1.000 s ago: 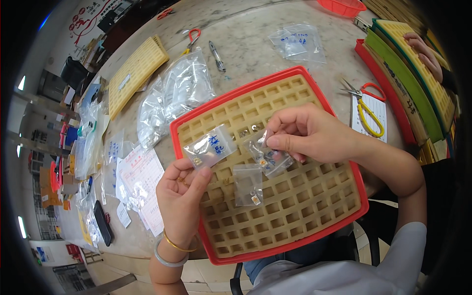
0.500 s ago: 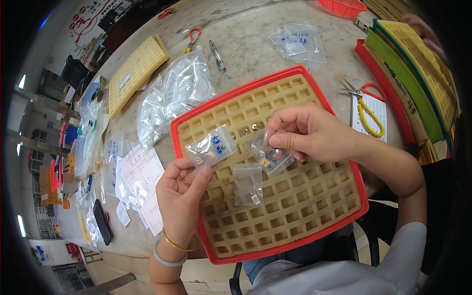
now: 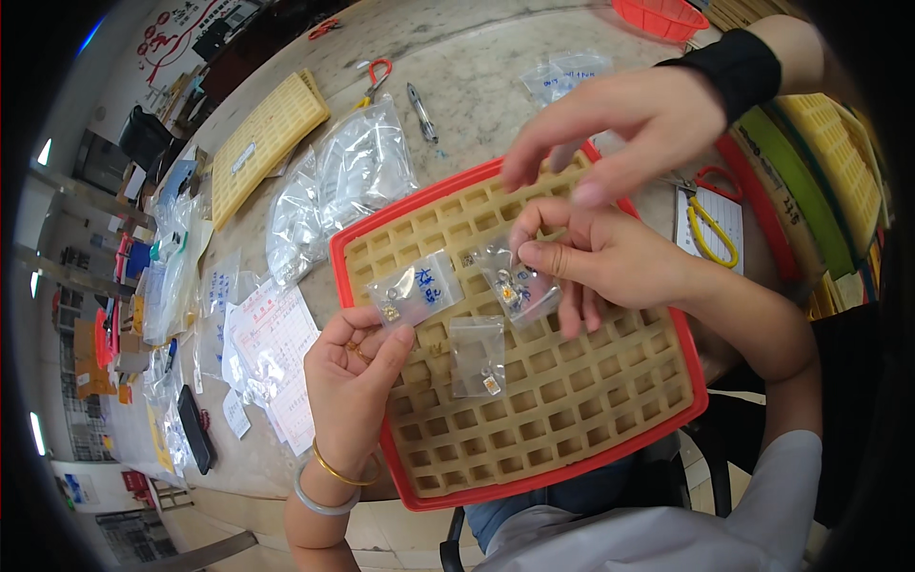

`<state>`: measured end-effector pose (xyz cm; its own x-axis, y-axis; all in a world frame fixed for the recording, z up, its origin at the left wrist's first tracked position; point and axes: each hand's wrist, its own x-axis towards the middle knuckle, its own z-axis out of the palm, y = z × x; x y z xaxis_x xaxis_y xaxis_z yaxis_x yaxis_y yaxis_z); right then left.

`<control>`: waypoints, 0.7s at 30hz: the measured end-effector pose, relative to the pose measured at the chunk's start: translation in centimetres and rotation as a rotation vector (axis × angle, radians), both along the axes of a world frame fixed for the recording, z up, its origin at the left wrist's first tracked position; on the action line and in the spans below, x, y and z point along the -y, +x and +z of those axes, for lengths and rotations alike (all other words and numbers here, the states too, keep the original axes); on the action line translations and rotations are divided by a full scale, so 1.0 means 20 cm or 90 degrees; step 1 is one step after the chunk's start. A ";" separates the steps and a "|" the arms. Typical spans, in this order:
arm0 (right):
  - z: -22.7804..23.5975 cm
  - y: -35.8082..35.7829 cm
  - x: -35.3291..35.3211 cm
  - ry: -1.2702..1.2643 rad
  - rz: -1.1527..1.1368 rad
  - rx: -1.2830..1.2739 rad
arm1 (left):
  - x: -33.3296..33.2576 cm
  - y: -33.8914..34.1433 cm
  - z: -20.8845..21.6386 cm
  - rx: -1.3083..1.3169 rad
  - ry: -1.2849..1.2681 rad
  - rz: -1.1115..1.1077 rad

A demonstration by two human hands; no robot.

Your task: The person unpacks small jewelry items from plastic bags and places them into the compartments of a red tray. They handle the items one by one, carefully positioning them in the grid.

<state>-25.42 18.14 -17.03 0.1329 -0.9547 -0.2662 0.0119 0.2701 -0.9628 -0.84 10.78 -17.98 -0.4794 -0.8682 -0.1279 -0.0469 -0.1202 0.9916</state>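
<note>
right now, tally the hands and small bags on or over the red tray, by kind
Hands: 3 (left hand, right hand, co-worker's hand)
Small bags: 3 (left hand's bag, right hand's bag, loose bag on the red tray)
Total: 6

Head-worn fisheye view, facing down.
From above, at close range, I see the red-rimmed tray [image 3: 690, 353], the table [image 3: 467, 91] beyond.
</note>
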 end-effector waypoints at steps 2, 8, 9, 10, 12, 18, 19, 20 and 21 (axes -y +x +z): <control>-0.01 0.00 0.01 -0.004 -0.006 0.005 | 0.00 0.00 0.00 -0.009 0.005 0.005; -0.03 0.00 0.04 -0.065 -0.078 0.110 | 0.01 0.01 0.00 -0.026 0.018 -0.011; -0.04 -0.01 0.04 -0.084 -0.100 0.132 | 0.01 0.01 0.00 -0.025 0.015 -0.009; -0.05 -0.02 0.04 -0.091 -0.096 0.160 | 0.01 0.01 0.00 -0.023 0.012 -0.007; -0.05 0.00 0.04 -0.096 -0.125 0.216 | 0.01 0.02 -0.01 -0.030 0.012 -0.013; -0.03 -0.01 0.03 -0.027 -0.129 0.259 | 0.02 0.02 -0.03 -0.047 0.010 -0.012; -0.03 -0.02 0.03 -0.007 -0.108 0.259 | 0.01 0.02 -0.04 -0.048 0.008 -0.009; -0.02 -0.01 0.02 -0.084 -0.056 0.109 | 0.01 0.02 -0.04 -0.051 0.005 -0.007; -0.03 0.02 -0.01 -0.160 -0.005 -0.043 | 0.01 0.02 -0.03 -0.044 0.011 -0.012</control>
